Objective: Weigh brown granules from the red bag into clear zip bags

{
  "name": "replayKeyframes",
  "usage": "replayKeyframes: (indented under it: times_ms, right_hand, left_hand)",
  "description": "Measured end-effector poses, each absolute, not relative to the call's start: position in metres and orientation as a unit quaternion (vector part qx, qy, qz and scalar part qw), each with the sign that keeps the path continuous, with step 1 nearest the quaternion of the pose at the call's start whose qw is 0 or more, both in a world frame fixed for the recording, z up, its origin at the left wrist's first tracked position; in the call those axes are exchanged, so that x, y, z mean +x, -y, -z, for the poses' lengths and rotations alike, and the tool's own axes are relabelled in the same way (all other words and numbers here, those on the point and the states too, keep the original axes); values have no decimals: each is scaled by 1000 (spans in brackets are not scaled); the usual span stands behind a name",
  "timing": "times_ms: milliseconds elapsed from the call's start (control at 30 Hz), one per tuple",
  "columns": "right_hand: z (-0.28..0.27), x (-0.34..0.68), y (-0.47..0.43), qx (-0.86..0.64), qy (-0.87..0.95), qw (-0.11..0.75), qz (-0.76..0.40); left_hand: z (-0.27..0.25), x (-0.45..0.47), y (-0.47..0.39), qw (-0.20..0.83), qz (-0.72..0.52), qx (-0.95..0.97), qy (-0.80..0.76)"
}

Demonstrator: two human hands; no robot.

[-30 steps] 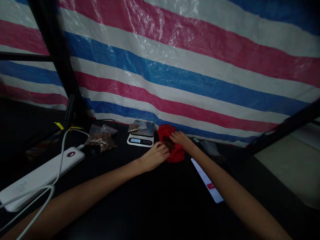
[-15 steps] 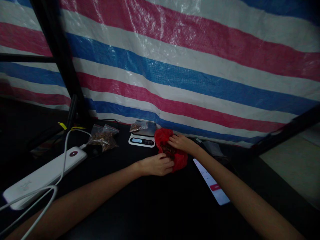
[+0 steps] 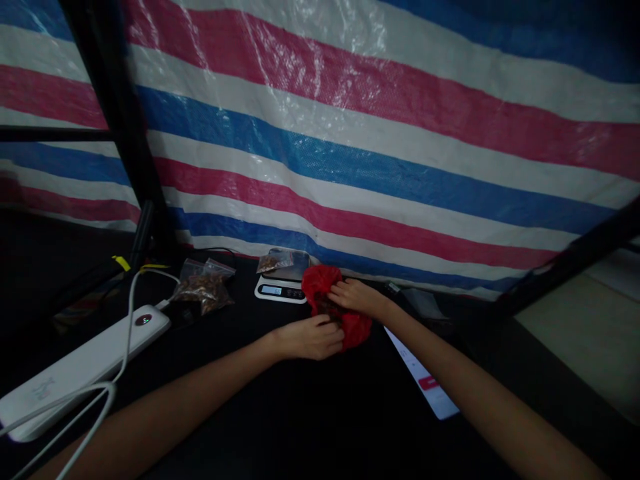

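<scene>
A red plastic bag (image 3: 356,329) lies open on the black table, with dark brown dried bits (image 3: 327,308) showing in its mouth. My left hand (image 3: 314,338) is at the bag's near left edge, fingers curled and closed on the plastic. On the far right side, my right hand (image 3: 353,295) has its fingers bent down over the bag's opening; its fingertips are partly lost among the dark contents. Just left of the bag stands a white kitchen scale (image 3: 280,291) with a lit display. A small clear zip bag (image 3: 274,261) of brown bits rests on its plate.
Filled clear zip bags (image 3: 204,291) lie left of the scale. A white power bank (image 3: 85,373) with a white cable sits at the left. Under my right forearm is a lit phone (image 3: 423,380). Behind, a striped plastic sheet (image 3: 350,147) hangs between black poles.
The view has tilted and shifted slightly, so everything sits a little lower in the picture. Both hands stay at the red bag, with only small finger movement.
</scene>
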State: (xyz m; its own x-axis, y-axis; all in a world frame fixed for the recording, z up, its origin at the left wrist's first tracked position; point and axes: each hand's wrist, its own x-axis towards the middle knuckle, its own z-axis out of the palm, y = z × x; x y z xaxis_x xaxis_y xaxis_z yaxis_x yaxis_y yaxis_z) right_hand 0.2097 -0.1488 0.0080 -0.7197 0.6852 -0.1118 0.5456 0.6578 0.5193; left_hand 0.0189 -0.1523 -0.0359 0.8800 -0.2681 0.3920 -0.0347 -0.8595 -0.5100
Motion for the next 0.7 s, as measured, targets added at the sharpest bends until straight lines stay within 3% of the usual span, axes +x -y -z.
replayKeyframes:
  times_ms: [167, 400, 567, 700]
  right_hand:
    - [-5, 214, 152, 428, -891, 85, -120]
    - [11, 238, 163, 562, -819, -100, 56]
    - [25, 238, 165, 558, -776, -218, 199]
    - [29, 233, 165, 530, -732, -318, 284]
  left_hand:
    - [32, 32, 134, 275, 246, -922, -118]
    - [18, 47, 109, 292, 291, -909, -70]
    - [30, 36, 120, 270, 250, -927, -70]
    - [39, 17, 122, 198, 232, -951, -52]
